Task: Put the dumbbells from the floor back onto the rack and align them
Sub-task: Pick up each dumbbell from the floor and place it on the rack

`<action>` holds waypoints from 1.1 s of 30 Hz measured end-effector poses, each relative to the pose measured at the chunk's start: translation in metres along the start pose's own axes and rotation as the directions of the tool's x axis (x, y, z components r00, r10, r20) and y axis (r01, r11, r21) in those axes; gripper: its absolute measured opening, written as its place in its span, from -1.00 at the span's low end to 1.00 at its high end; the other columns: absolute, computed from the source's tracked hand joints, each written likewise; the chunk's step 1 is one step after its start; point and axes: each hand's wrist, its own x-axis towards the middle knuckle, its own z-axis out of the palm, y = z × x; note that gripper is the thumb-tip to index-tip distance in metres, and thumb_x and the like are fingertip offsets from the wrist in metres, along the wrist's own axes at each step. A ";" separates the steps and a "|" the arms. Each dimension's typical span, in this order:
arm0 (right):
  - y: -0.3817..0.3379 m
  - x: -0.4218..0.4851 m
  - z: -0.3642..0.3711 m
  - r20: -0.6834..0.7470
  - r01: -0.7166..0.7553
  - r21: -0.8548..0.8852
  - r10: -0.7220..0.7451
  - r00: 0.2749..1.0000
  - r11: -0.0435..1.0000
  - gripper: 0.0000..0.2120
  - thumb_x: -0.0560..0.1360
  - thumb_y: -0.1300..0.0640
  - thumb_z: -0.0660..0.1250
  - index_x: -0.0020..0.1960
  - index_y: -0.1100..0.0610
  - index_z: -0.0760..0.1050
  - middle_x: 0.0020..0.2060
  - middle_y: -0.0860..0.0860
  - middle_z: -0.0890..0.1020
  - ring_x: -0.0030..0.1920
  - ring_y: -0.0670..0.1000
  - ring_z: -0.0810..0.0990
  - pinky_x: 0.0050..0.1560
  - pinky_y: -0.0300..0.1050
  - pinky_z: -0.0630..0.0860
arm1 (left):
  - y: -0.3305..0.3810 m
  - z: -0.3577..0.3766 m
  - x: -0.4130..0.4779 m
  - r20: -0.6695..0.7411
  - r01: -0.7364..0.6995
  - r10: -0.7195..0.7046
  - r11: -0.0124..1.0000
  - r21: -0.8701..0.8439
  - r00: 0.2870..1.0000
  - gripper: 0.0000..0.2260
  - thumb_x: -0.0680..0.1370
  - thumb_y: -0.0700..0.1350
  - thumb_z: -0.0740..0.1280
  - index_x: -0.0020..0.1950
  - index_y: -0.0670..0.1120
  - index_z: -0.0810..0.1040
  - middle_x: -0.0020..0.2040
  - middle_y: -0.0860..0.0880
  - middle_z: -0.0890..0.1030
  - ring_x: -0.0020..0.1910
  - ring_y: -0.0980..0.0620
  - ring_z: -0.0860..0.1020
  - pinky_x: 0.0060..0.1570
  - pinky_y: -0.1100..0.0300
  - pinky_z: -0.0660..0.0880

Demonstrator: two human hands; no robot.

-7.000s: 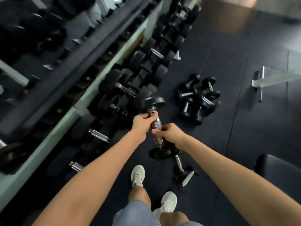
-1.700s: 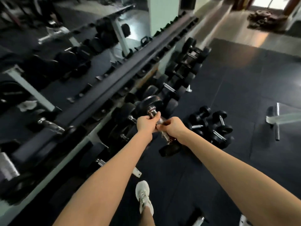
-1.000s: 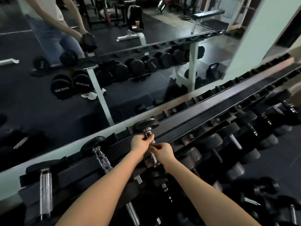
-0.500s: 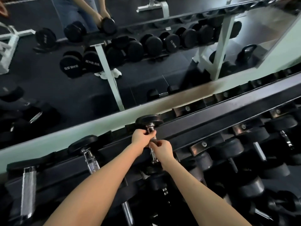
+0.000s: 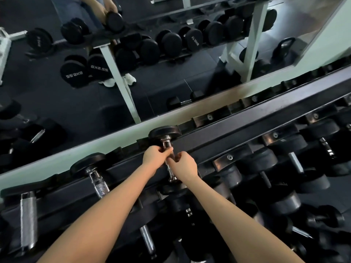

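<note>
A black dumbbell [image 5: 164, 132] with a chrome handle lies across the top tier of the black rack [image 5: 247, 128], its far head against the back rail. My left hand [image 5: 154, 156] grips the upper part of the handle. My right hand [image 5: 183, 164] grips the handle just below it. The near head of the dumbbell is mostly hidden under my right wrist. To the left on the same tier lie two more dumbbells [image 5: 95, 173], [image 5: 28, 215] with chrome handles.
Lower tiers [image 5: 275, 168] at the right hold several heavier black dumbbells. A wall mirror [image 5: 152, 73] behind the rack reflects the rack, a person and white rack legs. A few small dumbbells [image 5: 326, 219] lie on the floor at the lower right.
I carried the dumbbell from the floor up to the rack's top tier. In the last half second it has barely shifted and both hands still hold its handle.
</note>
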 end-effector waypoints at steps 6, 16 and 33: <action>0.035 -0.070 -0.014 -0.252 -0.012 0.001 0.012 0.968 1.000 -0.56 0.53 -0.08 0.29 0.33 0.11 0.42 0.16 0.00 0.60 0.16 0.02 0.56 0.01 -0.18 0.40 | -0.013 -0.009 -0.039 -0.106 -0.107 0.131 0.973 0.204 0.986 -0.76 0.53 0.07 0.29 -0.06 -0.11 0.54 -0.26 0.00 0.55 -0.14 -0.08 0.57 -0.03 0.01 0.54; 0.196 -0.269 0.025 -0.398 -0.357 0.290 0.451 0.799 0.888 -0.69 0.51 -0.05 0.29 0.14 0.14 0.51 0.04 0.03 0.64 0.10 0.09 0.59 -0.04 -0.12 0.42 | -0.097 0.057 -0.157 0.289 -0.383 0.325 0.908 0.171 0.900 -0.87 0.46 0.03 0.36 -0.21 0.01 0.54 -0.11 -0.11 0.67 -0.06 -0.16 0.63 0.01 -0.11 0.59; 0.446 -0.592 0.176 -0.124 -0.504 0.826 0.954 0.272 0.251 -0.70 0.49 -0.06 0.32 0.08 0.15 0.52 -0.06 0.00 0.61 -0.02 0.03 0.57 0.01 -0.08 0.48 | -0.303 0.270 -0.430 0.851 -0.576 -0.028 0.725 0.378 0.524 -0.76 0.50 0.05 0.31 -0.12 -0.13 0.57 -0.25 -0.06 0.62 -0.33 -0.05 0.58 -0.09 -0.08 0.62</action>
